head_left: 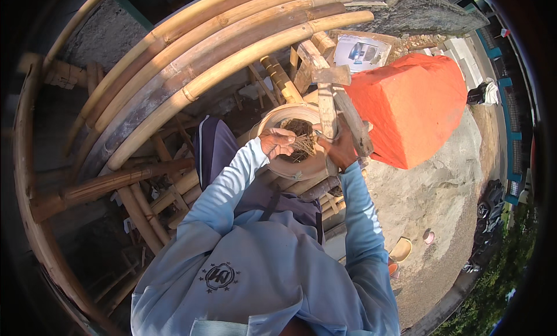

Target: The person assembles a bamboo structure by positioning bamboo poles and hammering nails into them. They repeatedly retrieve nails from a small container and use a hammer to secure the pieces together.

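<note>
Pinched fingers of my left hand (275, 143) are at the left inside of a round, pale, thick-rimmed basin (272, 116). They grip a few thin brown nails (303, 143), which stick out toward the right. More thin, dark pieces lie heaped in the basin's hollow. At the basin's right edge, my right hand (341, 149) is closed around the wooden handle of a hammer (327, 107). The hammer's blocky brown head (331, 75) points away from me. The ends of some right-hand fingers are hidden behind the handle.
Long bamboo poles (232, 51) curve across the upper left, with a bamboo frame (110, 185) beneath. An orange tarp-covered heap (406, 109) stands to the right of my right hand. A printed sheet (362, 51) lies beyond. A pale scoop (401, 250) lies on the sandy ground.
</note>
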`<state>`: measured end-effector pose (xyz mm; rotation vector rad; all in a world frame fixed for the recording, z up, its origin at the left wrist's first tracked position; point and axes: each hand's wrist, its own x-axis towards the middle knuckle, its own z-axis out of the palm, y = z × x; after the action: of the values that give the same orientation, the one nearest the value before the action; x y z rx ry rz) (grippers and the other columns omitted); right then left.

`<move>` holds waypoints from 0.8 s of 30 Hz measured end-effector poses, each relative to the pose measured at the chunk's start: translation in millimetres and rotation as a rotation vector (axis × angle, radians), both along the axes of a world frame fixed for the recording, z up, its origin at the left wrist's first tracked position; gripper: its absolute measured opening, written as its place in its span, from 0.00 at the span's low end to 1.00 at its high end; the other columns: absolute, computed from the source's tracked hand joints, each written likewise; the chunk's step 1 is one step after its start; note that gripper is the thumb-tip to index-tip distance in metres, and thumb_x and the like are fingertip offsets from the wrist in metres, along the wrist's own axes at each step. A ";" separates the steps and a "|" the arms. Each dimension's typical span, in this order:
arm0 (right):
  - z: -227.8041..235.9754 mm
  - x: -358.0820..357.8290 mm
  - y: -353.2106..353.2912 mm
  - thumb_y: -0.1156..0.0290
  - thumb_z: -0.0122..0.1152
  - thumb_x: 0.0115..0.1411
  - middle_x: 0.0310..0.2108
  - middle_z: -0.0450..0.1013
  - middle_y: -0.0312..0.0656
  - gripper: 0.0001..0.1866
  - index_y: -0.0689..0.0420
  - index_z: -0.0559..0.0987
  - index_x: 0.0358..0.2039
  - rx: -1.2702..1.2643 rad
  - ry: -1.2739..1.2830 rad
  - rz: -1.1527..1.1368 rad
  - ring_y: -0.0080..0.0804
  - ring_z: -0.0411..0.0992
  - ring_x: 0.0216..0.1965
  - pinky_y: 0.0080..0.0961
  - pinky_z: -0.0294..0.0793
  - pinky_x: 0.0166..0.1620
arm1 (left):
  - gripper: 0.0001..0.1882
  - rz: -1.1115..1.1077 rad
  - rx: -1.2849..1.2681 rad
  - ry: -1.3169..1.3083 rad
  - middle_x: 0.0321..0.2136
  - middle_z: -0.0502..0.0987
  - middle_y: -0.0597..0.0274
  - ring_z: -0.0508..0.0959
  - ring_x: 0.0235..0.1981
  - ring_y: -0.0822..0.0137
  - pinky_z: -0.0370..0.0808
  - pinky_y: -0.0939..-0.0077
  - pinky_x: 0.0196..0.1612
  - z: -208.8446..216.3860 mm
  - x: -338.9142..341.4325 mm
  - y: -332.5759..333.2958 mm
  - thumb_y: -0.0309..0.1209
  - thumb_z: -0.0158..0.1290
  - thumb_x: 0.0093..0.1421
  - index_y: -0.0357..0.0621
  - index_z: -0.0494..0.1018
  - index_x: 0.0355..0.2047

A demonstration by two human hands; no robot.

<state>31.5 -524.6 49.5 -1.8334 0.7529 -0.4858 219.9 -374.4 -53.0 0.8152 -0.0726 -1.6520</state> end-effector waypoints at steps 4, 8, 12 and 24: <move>-32.8 -3.3 29.0 0.78 0.69 0.51 0.45 0.78 0.48 0.25 0.68 0.74 0.50 0.295 -0.123 0.084 0.33 0.77 0.44 0.30 0.76 0.50 | 0.15 -0.131 0.031 -0.342 0.27 0.78 0.61 0.78 0.21 0.67 0.78 0.70 0.26 -0.8 -25.9 -25.8 0.36 0.61 0.64 0.38 0.76 0.45; -59.8 -9.0 27.5 0.82 0.66 0.51 0.40 0.78 0.44 0.23 0.68 0.74 0.48 0.201 0.109 -0.002 0.31 0.78 0.40 0.29 0.77 0.46 | 0.16 -0.090 0.085 -0.266 0.26 0.78 0.61 0.77 0.20 0.67 0.77 0.71 0.25 1.3 -53.5 -35.2 0.37 0.61 0.64 0.38 0.76 0.44; -48.2 1.1 28.2 0.81 0.67 0.50 0.37 0.78 0.46 0.22 0.67 0.75 0.47 0.209 0.184 -0.014 0.35 0.78 0.37 0.32 0.77 0.43 | 0.16 -0.022 0.113 -0.176 0.26 0.77 0.62 0.76 0.20 0.67 0.76 0.71 0.24 -1.7 -63.2 -27.5 0.38 0.60 0.64 0.39 0.76 0.44; -57.0 15.7 33.2 0.63 0.74 0.52 0.36 0.78 0.57 0.23 0.67 0.78 0.40 -0.381 0.313 -0.206 0.54 0.78 0.38 0.43 0.74 0.42 | 0.16 0.072 0.120 -0.005 0.24 0.76 0.64 0.74 0.18 0.68 0.72 0.72 0.22 2.8 -74.9 -36.3 0.41 0.59 0.65 0.41 0.76 0.44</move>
<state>47.2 -491.3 -7.5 -2.2298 1.1298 -0.5056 145.0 -410.7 -50.2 0.9030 0.0520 -1.5980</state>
